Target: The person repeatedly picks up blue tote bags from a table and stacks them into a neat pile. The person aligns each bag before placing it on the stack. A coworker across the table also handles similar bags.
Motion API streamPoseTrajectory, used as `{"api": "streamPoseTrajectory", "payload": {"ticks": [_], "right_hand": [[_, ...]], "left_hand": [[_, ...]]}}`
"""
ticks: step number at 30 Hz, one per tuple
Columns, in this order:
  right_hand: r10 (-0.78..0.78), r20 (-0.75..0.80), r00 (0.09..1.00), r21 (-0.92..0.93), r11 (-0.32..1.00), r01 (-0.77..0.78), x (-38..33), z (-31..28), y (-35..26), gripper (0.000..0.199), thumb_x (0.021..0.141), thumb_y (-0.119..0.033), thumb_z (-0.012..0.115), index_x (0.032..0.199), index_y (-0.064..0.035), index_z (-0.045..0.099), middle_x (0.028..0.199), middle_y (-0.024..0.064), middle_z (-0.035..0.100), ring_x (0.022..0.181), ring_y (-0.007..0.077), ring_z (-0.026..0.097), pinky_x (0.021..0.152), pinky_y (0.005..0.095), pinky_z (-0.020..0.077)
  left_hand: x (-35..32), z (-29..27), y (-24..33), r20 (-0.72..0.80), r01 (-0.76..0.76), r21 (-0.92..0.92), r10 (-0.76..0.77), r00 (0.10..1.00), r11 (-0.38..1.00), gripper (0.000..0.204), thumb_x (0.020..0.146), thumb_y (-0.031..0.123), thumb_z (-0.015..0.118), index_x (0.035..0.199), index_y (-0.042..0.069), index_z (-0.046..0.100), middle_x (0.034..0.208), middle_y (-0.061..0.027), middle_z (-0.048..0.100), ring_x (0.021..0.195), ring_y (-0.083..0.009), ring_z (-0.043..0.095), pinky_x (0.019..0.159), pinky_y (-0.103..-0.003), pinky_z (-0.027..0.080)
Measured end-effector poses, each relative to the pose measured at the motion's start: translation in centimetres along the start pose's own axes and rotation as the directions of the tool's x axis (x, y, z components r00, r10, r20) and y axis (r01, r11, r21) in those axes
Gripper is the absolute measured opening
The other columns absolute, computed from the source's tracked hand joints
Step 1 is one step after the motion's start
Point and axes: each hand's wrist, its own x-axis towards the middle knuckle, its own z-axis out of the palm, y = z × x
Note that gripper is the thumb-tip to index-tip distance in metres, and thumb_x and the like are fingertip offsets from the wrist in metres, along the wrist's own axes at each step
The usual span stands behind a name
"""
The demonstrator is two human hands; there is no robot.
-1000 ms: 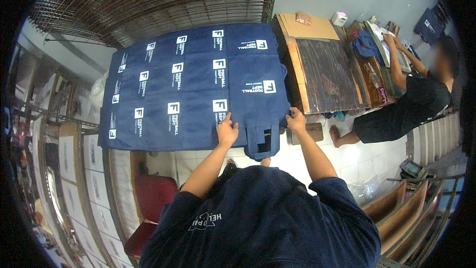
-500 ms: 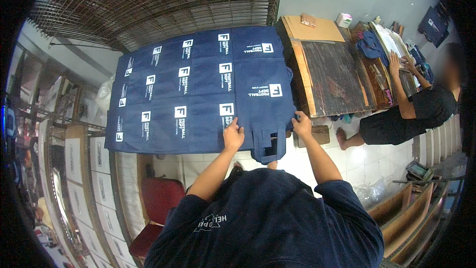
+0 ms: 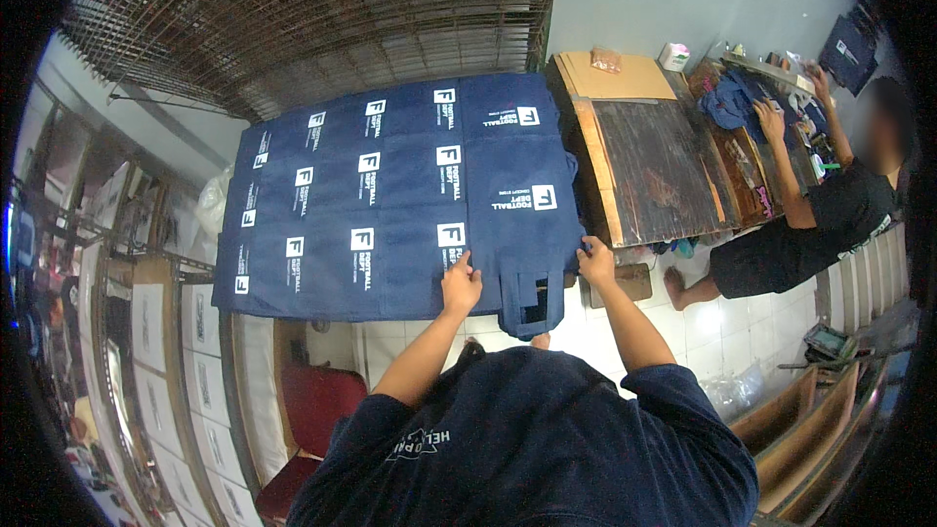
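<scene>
Navy tote bags [image 3: 410, 205] with white prints cover the table before me in overlapping rows. At the near right corner lies a tote bag [image 3: 512, 246] whose strap handles hang over the front edge. My left hand [image 3: 461, 287] pinches this bag's left side, its index finger stretched along the fabric. On the opposite side, my right hand [image 3: 595, 263] has its thumb and fingers closed on the bag's right edge. The fabric between both hands lies fairly flat. The undersides of my fingertips are hidden.
A dark wooden table [image 3: 654, 176] with cardboard sheets [image 3: 625, 76] stands to the right. Beyond it a co-worker [image 3: 820, 224] handles things at a cluttered bench. Wire racks [image 3: 322, 20] rise behind the bags. A red chair [image 3: 322, 410] stands at my left.
My view has tilted slightly, so the table sits lower. Both hands stay at the same bag's edges. The co-worker's far arm has reached up toward the wall.
</scene>
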Motion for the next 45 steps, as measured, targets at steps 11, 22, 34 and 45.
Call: {"api": "streamPoseTrajectory", "payload": {"ticks": [11, 22, 34, 45], "right_hand": [[0.262, -0.138, 0.955, -0.002, 0.964, -0.265, -1.8, -4.5, -0.9, 0.059, 0.077, -0.044, 0.064, 0.119, -0.0049, 0.052, 0.104, 0.0185, 0.062, 0.099, 0.0322, 0.059, 0.084, 0.0393, 0.0452], [0.619, -0.084, 0.781, 0.633, 0.638, -0.438, 1.1, -6.1, 14.7, 0.051, 0.078, -0.027, 0.065, 0.122, -0.0107, 0.045, 0.072, 0.0033, 0.054, 0.05, 0.0126, 0.048, 0.043, 0.0287, 0.0394], [0.444, -0.459, 0.769, 0.298, 0.893, -0.337, 10.2, -8.3, 19.3, 0.054, 0.074, -0.032, 0.067, 0.115, -0.0003, 0.052, 0.109, 0.0227, 0.054, 0.104, 0.035, 0.051, 0.09, 0.0401, 0.0395], [0.466, -0.489, 0.737, 0.092, 0.868, -0.487, 26.1, -15.7, 16.3, 0.066, 0.076, -0.042, 0.062, 0.131, -0.0121, 0.04, 0.123, 0.0258, 0.045, 0.113, 0.0422, 0.045, 0.095, 0.0481, 0.0369]], "left_hand": [[12.4, -10.2, 11.9, -0.413, -0.465, -0.242, 0.343, 0.844, 0.852, 0.06, 0.072, 0.016, 0.073, 0.125, 0.003, 0.047, 0.085, -0.0041, 0.058, 0.075, -0.0129, 0.054, 0.069, -0.028, 0.046], [26.2, -29.3, 39.5, -0.27, -0.269, -0.958, 0.004, 0.963, 0.101, 0.057, 0.09, 0.026, 0.053, 0.133, -0.001, 0.028, 0.136, -0.021, 0.035, 0.123, -0.0303, 0.04, 0.089, -0.04, 0.045], [26.8, -27.2, 35.3, -0.452, -0.45, -0.88, 0.019, 0.892, 0.152, 0.004, 0.093, 0.009, 0.042, 0.094, 0.005, 0.043, 0.089, -0.007, 0.057, 0.093, -0.0219, 0.06, 0.077, -0.034, 0.048], [9.0, -21.7, 25.8, -0.356, -0.305, -0.906, -0.137, 0.924, 0.294, 0.016, 0.09, 0.01, 0.052, 0.103, 0.002, 0.05, 0.094, -0.0078, 0.057, 0.098, -0.0193, 0.056, 0.093, -0.032, 0.046]]}}
